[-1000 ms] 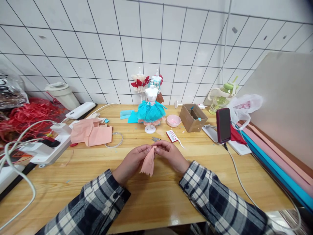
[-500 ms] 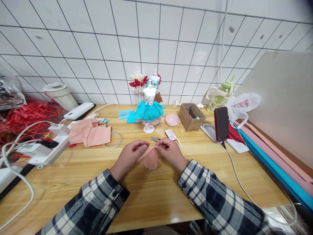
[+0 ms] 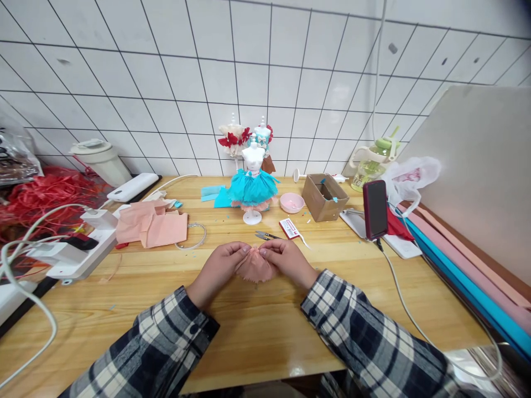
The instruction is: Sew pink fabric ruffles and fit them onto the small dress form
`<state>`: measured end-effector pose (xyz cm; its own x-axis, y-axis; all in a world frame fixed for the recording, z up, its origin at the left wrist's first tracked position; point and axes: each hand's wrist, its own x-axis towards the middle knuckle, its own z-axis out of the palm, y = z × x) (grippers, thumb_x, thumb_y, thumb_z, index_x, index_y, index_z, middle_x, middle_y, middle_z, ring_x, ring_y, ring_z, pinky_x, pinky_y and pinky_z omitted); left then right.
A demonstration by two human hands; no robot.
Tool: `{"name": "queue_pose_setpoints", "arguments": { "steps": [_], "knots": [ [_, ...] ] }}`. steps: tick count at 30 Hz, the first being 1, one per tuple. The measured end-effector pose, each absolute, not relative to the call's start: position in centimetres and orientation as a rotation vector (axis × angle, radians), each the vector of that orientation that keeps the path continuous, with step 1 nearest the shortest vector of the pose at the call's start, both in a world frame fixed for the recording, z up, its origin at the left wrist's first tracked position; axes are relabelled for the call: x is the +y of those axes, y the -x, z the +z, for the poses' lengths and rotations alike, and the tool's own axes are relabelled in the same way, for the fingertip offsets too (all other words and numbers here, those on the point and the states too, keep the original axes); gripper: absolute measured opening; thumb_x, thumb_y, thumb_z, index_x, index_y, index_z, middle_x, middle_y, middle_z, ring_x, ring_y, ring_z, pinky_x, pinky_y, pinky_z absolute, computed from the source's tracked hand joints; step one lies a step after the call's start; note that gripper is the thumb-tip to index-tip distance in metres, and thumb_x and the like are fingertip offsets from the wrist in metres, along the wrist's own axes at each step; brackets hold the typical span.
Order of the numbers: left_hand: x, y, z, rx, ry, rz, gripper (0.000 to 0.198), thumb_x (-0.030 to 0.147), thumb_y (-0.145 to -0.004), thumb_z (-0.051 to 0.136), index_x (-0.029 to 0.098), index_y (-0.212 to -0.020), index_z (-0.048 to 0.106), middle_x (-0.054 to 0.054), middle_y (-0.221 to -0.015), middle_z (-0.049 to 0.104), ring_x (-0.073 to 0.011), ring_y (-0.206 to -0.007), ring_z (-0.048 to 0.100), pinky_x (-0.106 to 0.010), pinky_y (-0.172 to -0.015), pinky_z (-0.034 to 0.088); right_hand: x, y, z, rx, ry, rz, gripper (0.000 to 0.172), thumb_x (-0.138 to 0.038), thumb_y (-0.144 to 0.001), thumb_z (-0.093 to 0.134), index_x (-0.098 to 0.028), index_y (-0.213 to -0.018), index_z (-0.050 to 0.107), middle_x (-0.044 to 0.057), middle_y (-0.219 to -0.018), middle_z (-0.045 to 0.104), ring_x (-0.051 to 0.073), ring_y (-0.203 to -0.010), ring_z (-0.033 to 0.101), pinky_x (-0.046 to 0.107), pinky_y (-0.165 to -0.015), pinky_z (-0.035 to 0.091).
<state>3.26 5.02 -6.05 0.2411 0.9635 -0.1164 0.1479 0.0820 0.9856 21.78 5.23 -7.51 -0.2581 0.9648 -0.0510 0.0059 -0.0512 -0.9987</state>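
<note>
Just below the frame's centre, the left hand (image 3: pixel 219 272) and right hand (image 3: pixel 291 262) pinch a fanned peach ruffle (image 3: pixel 256 270) by its gathered upper edge. It looks feather-light, limp and easily torn; that bunched edge seems the safest hold.

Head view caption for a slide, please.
Left hand and right hand pinch gathered peach material before a turquoise-skirted mannequin.

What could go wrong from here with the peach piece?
1. The left hand and right hand both pinch the peach piece near its gathered top; uneven pulling might tear it.
2. If either grip slips, the gathers could loosen.
3. The scissors lie just beyond the hands; a forward reach might bump them.
</note>
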Motion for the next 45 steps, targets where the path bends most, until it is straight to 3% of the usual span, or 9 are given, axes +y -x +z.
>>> {"name": "queue_pose_setpoints", "arguments": {
  "steps": [4,6,14,21,27,33,39,42,45],
  "knots": [
    [5.27,-3.19,-5.83,1.117,-1.348,0.886,0.039,0.052,-0.076,0.067,0.016,-0.090,0.073,-0.008,-0.090,0.074,-0.0239,-0.087,0.065,-0.032,-0.077,0.048,5.40,-22.00,-7.28,-1.330,1.147,1.369,0.023,-0.038,-0.068,0.076,-0.018,-0.076,0.070,0.003,-0.078,0.070,0.017,-0.073,0.061,0.031,-0.071,0.047],
    [5.22,-3.19,-5.61,1.131,-1.396,0.835,0.035,0.047,-0.071,0.074,0.016,-0.086,0.075,-0.008,-0.088,0.074,-0.0231,-0.083,0.064,-0.030,-0.074,0.047,5.28,-21.94,-7.19,-1.314,1.130,1.376,0.021,-0.036,-0.067,0.077,-0.018,-0.073,0.070,0.002,-0.075,0.069,0.016,-0.071,0.059,0.030,-0.069,0.046],
    [4.56,-3.36,-5.62,0.875,-0.929,0.779,0.026,0.037,-0.072,0.078,0.014,-0.081,0.072,-0.006,-0.076,0.071,-0.0147,-0.065,0.059,-0.025,-0.064,0.043,4.58,-21.81,-6.81,-0.766,0.776,2.030,0.029,-0.032,-0.061,0.085,-0.016,-0.079,0.069,0.002,-0.076,0.069,0.012,-0.067,0.060,0.024,-0.067,0.047],
    [5.10,-3.29,-5.90,0.828,-0.943,0.926,0.026,0.040,-0.082,0.068,0.016,-0.090,0.071,-0.007,-0.087,0.072,-0.0168,-0.075,0.062,-0.026,-0.070,0.045,5.01,-22.07,-7.18,-0.787,0.821,1.929,0.036,-0.029,-0.065,0.083,-0.018,-0.097,0.072,0.004,-0.095,0.071,0.012,-0.073,0.062,0.024,-0.067,0.047],
    [4.82,-3.40,-5.95,0.845,-0.904,0.917,0.024,0.037,-0.078,0.073,0.013,-0.083,0.070,-0.004,-0.078,0.069,-0.0139,-0.067,0.059,-0.024,-0.063,0.043,4.82,-21.99,-7.31,-0.797,0.794,1.963,0.035,-0.030,-0.065,0.084,-0.018,-0.095,0.072,0.002,-0.088,0.071,0.011,-0.070,0.062,0.023,-0.065,0.048],
    [4.71,-3.46,-5.80,0.751,-0.786,0.891,0.029,0.039,-0.077,0.073,0.014,-0.091,0.070,-0.008,-0.087,0.071,-0.0173,-0.074,0.063,-0.027,-0.068,0.046,4.91,-22.15,-7.26,-0.780,0.756,2.014,0.040,-0.033,-0.066,0.083,-0.019,-0.101,0.071,0.003,-0.087,0.071,0.013,-0.070,0.062,0.026,-0.066,0.050],
    [4.75,-3.59,-5.95,0.914,-1.049,0.882,0.027,0.040,-0.074,0.075,0.015,-0.084,0.071,-0.004,-0.081,0.070,-0.0150,-0.072,0.059,-0.024,-0.066,0.042,4.83,-22.07,-6.61,-1.031,0.866,1.755,0.041,-0.053,-0.076,0.070,-0.017,-0.096,0.073,0.005,-0.089,0.071,0.017,-0.083,0.063,0.028,-0.075,0.046],
    [4.72,-3.67,-6.17,0.986,-1.102,0.858,0.029,0.043,-0.073,0.076,0.014,-0.078,0.070,-0.002,-0.073,0.067,-0.0128,-0.064,0.054,-0.022,-0.058,0.038,4.67,-21.81,-6.52,-1.122,0.883,1.714,0.037,-0.048,-0.070,0.077,-0.018,-0.091,0.072,0.003,-0.085,0.070,0.016,-0.080,0.062,0.028,-0.076,0.045],
    [4.65,-3.72,-6.20,0.943,-1.023,0.858,0.029,0.042,-0.072,0.077,0.014,-0.078,0.069,-0.004,-0.075,0.068,-0.0145,-0.066,0.057,-0.024,-0.061,0.041,4.57,-21.59,-6.75,-1.085,0.859,1.740,0.038,-0.039,-0.064,0.084,-0.020,-0.094,0.070,0.001,-0.083,0.069,0.014,-0.075,0.062,0.027,-0.073,0.045]
  ]
}}
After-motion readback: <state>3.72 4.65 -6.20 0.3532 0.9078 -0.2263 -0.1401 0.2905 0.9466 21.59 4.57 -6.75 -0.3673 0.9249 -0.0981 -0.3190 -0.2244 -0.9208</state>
